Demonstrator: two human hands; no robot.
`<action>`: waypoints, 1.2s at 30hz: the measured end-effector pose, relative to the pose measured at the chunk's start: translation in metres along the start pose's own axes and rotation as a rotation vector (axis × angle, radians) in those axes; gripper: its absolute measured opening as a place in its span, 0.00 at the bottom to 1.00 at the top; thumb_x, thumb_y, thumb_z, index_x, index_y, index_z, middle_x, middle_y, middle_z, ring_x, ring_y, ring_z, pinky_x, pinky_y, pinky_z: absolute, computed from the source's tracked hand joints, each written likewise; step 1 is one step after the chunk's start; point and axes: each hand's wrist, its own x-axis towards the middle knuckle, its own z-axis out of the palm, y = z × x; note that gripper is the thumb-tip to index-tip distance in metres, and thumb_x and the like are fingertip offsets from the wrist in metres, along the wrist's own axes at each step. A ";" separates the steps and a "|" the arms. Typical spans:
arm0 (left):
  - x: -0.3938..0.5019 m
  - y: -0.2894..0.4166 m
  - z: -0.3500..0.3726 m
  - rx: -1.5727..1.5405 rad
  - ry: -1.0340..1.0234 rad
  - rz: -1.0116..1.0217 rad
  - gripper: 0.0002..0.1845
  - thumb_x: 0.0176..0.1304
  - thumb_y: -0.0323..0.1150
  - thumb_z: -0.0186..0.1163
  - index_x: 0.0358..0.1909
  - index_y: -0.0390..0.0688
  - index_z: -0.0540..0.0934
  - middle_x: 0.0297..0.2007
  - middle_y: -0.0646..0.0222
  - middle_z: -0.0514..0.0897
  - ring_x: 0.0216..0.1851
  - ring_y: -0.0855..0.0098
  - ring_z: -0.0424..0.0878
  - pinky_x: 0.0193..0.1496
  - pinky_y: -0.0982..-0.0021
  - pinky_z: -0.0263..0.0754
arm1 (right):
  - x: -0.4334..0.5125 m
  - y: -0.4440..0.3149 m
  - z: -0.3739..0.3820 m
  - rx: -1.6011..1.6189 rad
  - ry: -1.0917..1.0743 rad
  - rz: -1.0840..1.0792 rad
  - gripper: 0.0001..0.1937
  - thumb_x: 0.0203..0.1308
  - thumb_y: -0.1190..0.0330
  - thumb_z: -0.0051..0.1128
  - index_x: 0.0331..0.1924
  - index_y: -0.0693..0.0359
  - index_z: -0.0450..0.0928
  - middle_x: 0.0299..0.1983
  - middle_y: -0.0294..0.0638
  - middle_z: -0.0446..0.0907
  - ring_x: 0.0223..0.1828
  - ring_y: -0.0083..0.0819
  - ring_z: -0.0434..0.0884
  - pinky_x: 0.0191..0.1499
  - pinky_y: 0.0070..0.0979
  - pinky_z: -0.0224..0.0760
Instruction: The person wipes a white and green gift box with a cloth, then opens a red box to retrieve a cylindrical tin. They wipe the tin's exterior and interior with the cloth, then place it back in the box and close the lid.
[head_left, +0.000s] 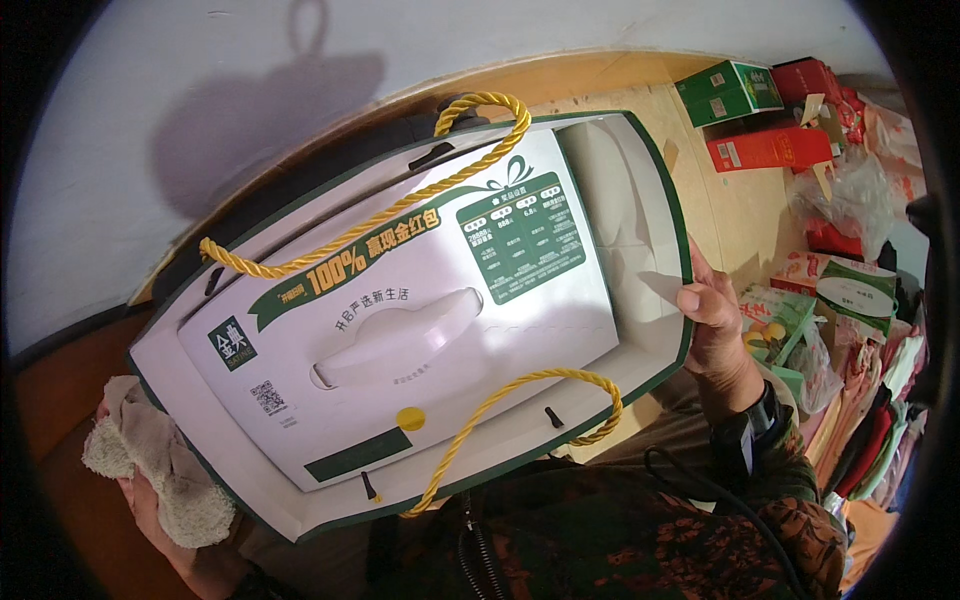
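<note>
A green-edged paper gift bag (651, 360) with yellow twisted rope handles (375, 221) is held up before me, its mouth facing the camera. Inside it lies a white carton (420, 300) with a plastic carry handle (397, 345), green printing and a printed code. My right hand (712, 322) grips the bag's right side, thumb over the rim. At the left end, my left hand (146, 499) holds a grey-beige cloth (161, 472) against the bag's outside; most of its fingers are hidden by cloth and bag.
A white wall (105, 202) rises beyond the bag. On the right stand a green box (720, 94), a red box (772, 148), fruit-printed cartons (776, 330) and clear plastic bags (855, 195). Folded clothes (874, 450) are stacked nearer me. A black cable (720, 487) crosses my right sleeve.
</note>
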 end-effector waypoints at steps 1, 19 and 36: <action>0.001 0.000 -0.002 -0.045 0.010 -0.012 0.28 0.74 0.39 0.49 0.71 0.37 0.59 0.63 0.53 0.72 0.60 0.61 0.78 0.61 0.59 0.77 | 0.000 0.000 -0.001 0.002 0.006 0.002 0.44 0.40 0.64 0.59 0.68 0.67 0.60 0.56 0.50 0.74 0.55 0.39 0.76 0.60 0.33 0.70; 0.002 0.001 -0.005 -0.068 -0.064 -0.013 0.31 0.74 0.39 0.50 0.73 0.41 0.55 0.66 0.53 0.70 0.62 0.60 0.76 0.63 0.56 0.75 | 0.004 0.004 -0.011 0.019 -0.032 0.014 0.46 0.39 0.66 0.61 0.69 0.67 0.58 0.58 0.49 0.73 0.56 0.38 0.76 0.61 0.33 0.70; 0.002 0.005 -0.001 -0.115 0.054 -0.072 0.36 0.67 0.35 0.60 0.72 0.40 0.57 0.64 0.51 0.72 0.59 0.56 0.79 0.60 0.52 0.78 | 0.005 0.006 -0.014 0.047 -0.050 0.008 0.46 0.40 0.66 0.61 0.69 0.68 0.57 0.55 0.49 0.74 0.54 0.37 0.77 0.60 0.30 0.71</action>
